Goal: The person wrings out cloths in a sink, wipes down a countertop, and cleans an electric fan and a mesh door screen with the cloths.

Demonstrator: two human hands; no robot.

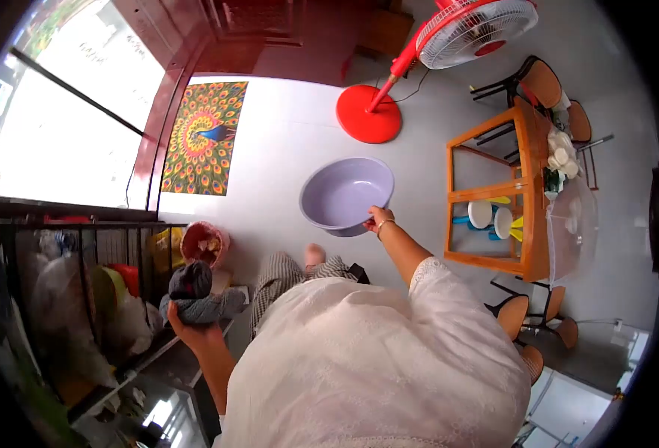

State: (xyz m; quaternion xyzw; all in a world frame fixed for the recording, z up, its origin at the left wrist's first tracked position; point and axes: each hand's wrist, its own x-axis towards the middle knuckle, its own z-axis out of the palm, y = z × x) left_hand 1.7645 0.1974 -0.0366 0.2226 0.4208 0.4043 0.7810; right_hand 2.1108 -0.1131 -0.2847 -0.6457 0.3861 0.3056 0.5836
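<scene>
My right hand (378, 218) is closed on the near rim of a round lavender plastic basin (337, 190). The basin is held out in front of me above the pale floor, and nothing shows inside it. On the left, my left hand (191, 332) has its fingers around grey bundles that look like yarn: a dark grey ball (190, 280) on top and a lighter grey skein (208, 307) below it. Part of the left fingers is hidden behind the bundles. Just beyond them stands a pink bin (204, 243) with some scraps in it.
A black metal rack (83, 276) filled with bags runs along my left. Ahead lie a peacock mat (206, 138) and a red standing fan (370, 113). To the right are a wooden-framed table (527, 187), several chairs (542, 82) and plastic stools (481, 214).
</scene>
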